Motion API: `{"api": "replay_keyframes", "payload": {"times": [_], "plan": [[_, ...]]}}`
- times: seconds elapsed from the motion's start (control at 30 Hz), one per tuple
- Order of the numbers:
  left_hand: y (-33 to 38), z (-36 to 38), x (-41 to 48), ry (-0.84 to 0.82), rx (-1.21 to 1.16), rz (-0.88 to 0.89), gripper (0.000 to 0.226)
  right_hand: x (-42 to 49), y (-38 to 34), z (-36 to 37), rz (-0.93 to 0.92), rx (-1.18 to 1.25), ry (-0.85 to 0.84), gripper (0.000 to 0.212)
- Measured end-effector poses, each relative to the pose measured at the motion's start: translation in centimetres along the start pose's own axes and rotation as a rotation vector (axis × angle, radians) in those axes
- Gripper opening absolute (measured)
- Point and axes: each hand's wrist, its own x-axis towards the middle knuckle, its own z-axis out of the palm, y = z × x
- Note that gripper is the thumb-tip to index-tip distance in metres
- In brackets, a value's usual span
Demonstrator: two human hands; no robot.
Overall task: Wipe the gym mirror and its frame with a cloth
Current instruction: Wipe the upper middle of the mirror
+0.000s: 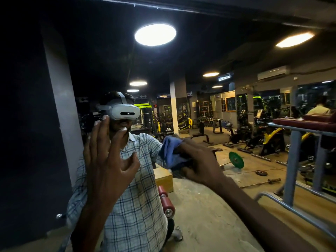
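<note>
Right, I'm looking straight into the gym mirror [101, 60], which fills nearly the whole view, with the dark strip of its frame [181, 10] running along the top. The left hand [107, 160] is up in front of the glass on the left side, back towards me, fingers straight and spread wide and holding nothing. I can't tell from here whether the palm actually meets the glass.

Over to the right, the right hand [198, 164] has its fingers curled around a bunched blue cloth [171, 151]. The cloth sits at mid-height, up at the glass, just right of the reflected shoulder. The fingertips themselves are buried in the folds, so I can't make out how tightly they grip.

In the reflection I see a white headset [125, 110] and a checked shirt [134, 197]. A round ceiling light [155, 34] glares above. Farther back a green weight plate [236, 160] lies on the floor on its bar. A maroon-padded bench [305, 120] on grey steel legs stands at the right edge.
</note>
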Motion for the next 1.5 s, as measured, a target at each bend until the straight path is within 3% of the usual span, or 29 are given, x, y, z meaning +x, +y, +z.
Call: {"api": "replay_keyframes", "payload": {"times": [0.2, 0.27, 0.37, 0.43, 0.5, 0.57, 0.73, 0.77, 0.87, 0.93, 1.1, 1.13, 1.23, 1.27, 1.3, 1.4, 1.43, 1.5], "plan": [[1.8, 1.1, 0.0, 0.022, -0.005, -0.032, 0.067, 2.8, 5.2, -3.5, 0.482, 0.103, 0.622, 0.038], [2.3, 1.4, 0.1, 0.029, 0.002, -0.049, 0.067, 3.0, 3.7, -2.2, 0.363, 0.1, 0.522, 0.04], [2.9, 1.8, 0.3, 0.046, 0.009, -0.053, 0.068, 3.3, 2.6, -2.5, 0.03, -0.004, 0.132, 0.039], [3.1, 2.0, 0.3, 0.037, 0.005, -0.059, 0.069, 4.9, 4.6, -4.6, 0.052, -0.043, 0.233, 0.038], [3.4, 2.2, 0.4, 0.023, 0.007, -0.049, 0.069, 6.6, 6.7, -6.8, 0.279, 0.008, 0.493, 0.039], [3.8, 2.4, 0.5, 0.018, 0.023, -0.027, 0.069, 7.4, 7.4, -7.1, 0.423, 0.041, 0.601, 0.039], [4.9, 3.3, 1.3, 0.023, 0.015, -0.019, 0.07, 6.9, 6.9, -7.2, -0.056, -0.064, 0.102, 0.036], [5.1, 3.4, 1.4, 0.022, 0.021, -0.024, 0.071, 7.6, 7.6, -7.9, -0.053, -0.066, 0.142, 0.035], [6.0, 3.9, 1.4, 0.014, 0.01, -0.015, 0.068, 9.9, 8.9, -9.2, 0.183, 0.059, 0.511, 0.031], [6.7, 4.2, 1.5, 0.019, 0.011, -0.006, 0.068, 10.8, 7.4, -8.0, 0.219, 0.129, 0.61, 0.03], [8.0, 4.5, 1.9, 0.007, -0.009, -0.049, 0.068, 13.1, 4.1, -6.6, -0.243, -0.088, 0.152, 0.031], [8.0, 4.5, 1.9, 0.001, -0.006, -0.051, 0.068, 14.0, 4.7, -7.6, -0.217, -0.064, 0.193, 0.03], [8.0, 4.4, 2.0, -0.016, 0.005, -0.054, 0.068, 15.6, 7.0, -10.4, 0.023, 0.063, 0.541, 0.027], [8.0, 4.5, 2.1, -0.018, 0.015, -0.054, 0.069, 15.3, 7.3, -10.5, 0.042, 0.061, 0.571, 0.027], [8.1, 4.5, 2.2, -0.017, 0.026, -0.05, 0.069, 14.8, 7.2, -10.4, -0.01, 0.038, 0.517, 0.027], [8.5, 4.9, 2.6, -0.014, 0.031, -0.018, 0.069, 12.2, 8.2, -10.0, -0.212, -0.032, 0.12, 0.028], [8.7, 5.1, 2.7, -0.009, 0.032, -0.011, 0.069, 11.6, 9.2, -10.6, -0.211, -0.047, 0.1, 0.028], [9.4, 5.5, 3.0, 0.01, 0.049, -0.003, 0.069, 11.1, 11.7, -12.0, -0.061, -0.045, 0.277, 0.03]]}}
